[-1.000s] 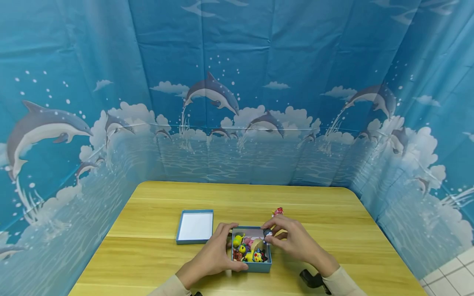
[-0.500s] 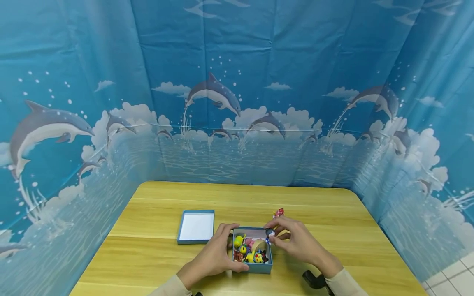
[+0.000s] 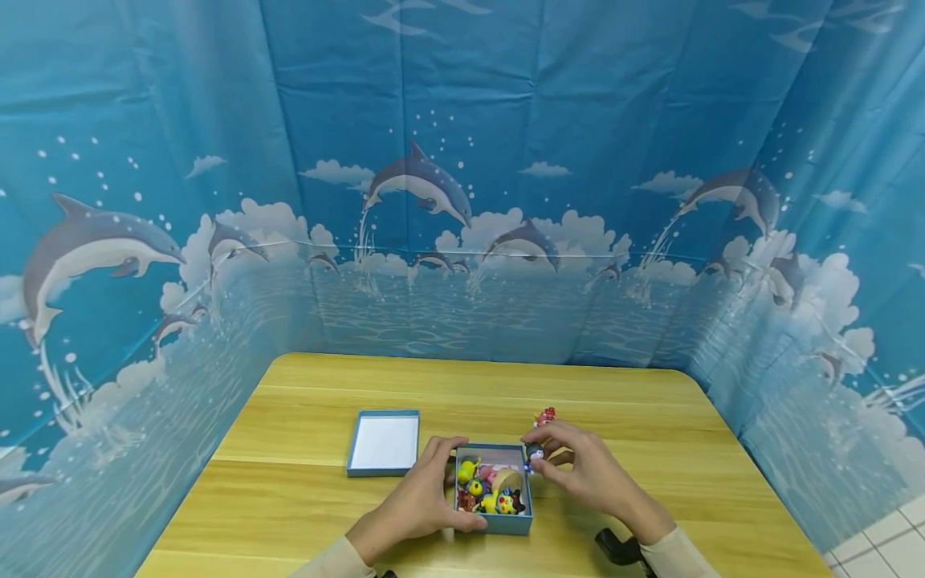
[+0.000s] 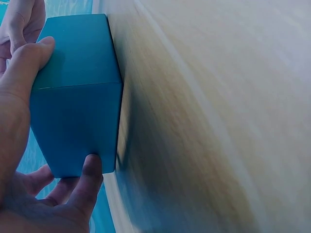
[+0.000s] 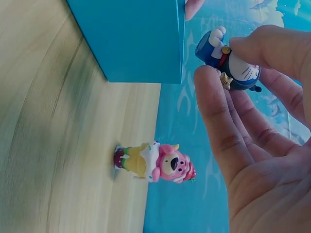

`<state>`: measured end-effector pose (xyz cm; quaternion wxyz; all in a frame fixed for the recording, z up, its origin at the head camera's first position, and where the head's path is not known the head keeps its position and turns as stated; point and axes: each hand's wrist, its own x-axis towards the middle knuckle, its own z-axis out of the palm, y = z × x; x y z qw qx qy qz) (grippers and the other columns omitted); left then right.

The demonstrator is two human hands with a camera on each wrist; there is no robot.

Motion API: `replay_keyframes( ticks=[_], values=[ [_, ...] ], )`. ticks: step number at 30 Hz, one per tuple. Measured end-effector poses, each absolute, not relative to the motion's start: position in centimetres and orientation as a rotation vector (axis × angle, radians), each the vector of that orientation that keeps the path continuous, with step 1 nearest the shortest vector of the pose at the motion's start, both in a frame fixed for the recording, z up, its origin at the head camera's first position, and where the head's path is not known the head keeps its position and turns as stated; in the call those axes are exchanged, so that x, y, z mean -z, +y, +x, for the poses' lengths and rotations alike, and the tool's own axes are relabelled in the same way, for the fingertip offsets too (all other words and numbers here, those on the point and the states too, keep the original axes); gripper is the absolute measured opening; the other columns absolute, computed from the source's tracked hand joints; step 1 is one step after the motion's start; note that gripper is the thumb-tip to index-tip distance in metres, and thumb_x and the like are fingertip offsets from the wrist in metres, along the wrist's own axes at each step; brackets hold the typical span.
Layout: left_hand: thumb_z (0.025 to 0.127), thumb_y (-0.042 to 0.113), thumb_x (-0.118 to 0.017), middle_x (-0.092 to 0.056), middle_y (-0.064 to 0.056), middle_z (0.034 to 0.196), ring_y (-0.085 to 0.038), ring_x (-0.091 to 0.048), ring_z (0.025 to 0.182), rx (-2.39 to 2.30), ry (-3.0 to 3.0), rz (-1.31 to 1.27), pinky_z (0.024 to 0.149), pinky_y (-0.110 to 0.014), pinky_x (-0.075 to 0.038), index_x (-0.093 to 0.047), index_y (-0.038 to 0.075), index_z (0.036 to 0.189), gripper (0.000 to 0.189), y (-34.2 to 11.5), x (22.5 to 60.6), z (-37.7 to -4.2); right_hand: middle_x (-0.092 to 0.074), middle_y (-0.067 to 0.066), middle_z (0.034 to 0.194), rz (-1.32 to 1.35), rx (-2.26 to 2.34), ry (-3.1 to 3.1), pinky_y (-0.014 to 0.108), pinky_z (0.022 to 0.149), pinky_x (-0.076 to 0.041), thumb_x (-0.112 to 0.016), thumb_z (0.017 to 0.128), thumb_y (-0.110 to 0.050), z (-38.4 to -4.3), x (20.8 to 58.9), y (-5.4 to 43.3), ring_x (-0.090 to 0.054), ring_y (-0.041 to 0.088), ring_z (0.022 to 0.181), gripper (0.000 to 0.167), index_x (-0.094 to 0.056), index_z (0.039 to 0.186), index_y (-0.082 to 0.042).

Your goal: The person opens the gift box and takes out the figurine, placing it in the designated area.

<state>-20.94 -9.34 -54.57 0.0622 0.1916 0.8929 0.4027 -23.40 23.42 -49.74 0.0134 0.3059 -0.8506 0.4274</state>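
Observation:
A small blue box [image 3: 494,522] full of several little toy figures sits on the wooden table [image 3: 303,417]. My left hand [image 3: 426,502] grips the box's left side; the left wrist view shows the fingers [image 4: 22,63] wrapped around the blue box [image 4: 77,92]. My right hand [image 3: 571,470] pinches a small blue-and-white cat figure [image 3: 534,454] just right of the box's far right corner. In the right wrist view the cat figure [image 5: 228,65] is held between thumb and fingers beside the box [image 5: 131,39]. A pink figure [image 3: 543,416] stands on the table behind that hand, also seen as the pink figure [image 5: 153,162].
The box's lid [image 3: 383,443] lies upturned on the table to the left of the box, white inside. A dolphin-print blue curtain [image 3: 462,201] walls the table on three sides. A dark object [image 3: 617,550] sits near the table's front edge by my right sleeve.
My right hand has carried the cat figure slightly right, from over the box's far right corner to just outside it. The left hand and box stay put.

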Motion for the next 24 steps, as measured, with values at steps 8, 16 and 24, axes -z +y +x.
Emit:
replay_keyframes(
  ticks=[8, 16, 24],
  values=[
    [0.078, 0.069, -0.104, -0.054, -0.008, 0.163, -0.026, -0.065, 0.138, -1.204, 2.706, 0.582, 0.118, -0.058, -0.061, -0.042, 0.019, 0.177, 0.127, -9.3, 54.6, -21.0, -0.08, 0.006, 0.129, 0.937, -1.294, -2.627, 0.029, 0.084, -0.071, -0.085, 0.108, -0.015, -23.6, 49.9, 23.9, -0.079, 0.013, 0.101, 0.029, -0.08, 0.137, -0.015],
    [0.078, 0.07, -0.103, -0.054, -0.008, 0.163, -0.029, -0.065, 0.142, -1.214, 2.706, 0.586, 0.119, -0.059, -0.06, -0.042, 0.019, 0.177, 0.126, -9.3, 54.9, -20.7, -0.079, 0.002, 0.126, 0.871, -1.245, -2.652, 0.031, 0.085, -0.071, -0.085, 0.108, -0.014, -23.7, 50.1, 24.6, -0.077, 0.007, 0.101, 0.033, -0.078, 0.139, -0.023],
    [0.077, 0.07, -0.103, -0.054, -0.009, 0.164, -0.027, -0.065, 0.139, -1.19, 2.713, 0.592, 0.119, -0.059, -0.06, -0.041, 0.017, 0.177, 0.129, -9.3, 54.6, -20.9, -0.08, 0.001, 0.128, 0.806, -1.209, -2.658, 0.029, 0.086, -0.07, -0.087, 0.106, -0.011, -24.1, 49.7, 25.6, -0.078, 0.009, 0.099, 0.043, -0.076, 0.147, -0.016]
  ],
)
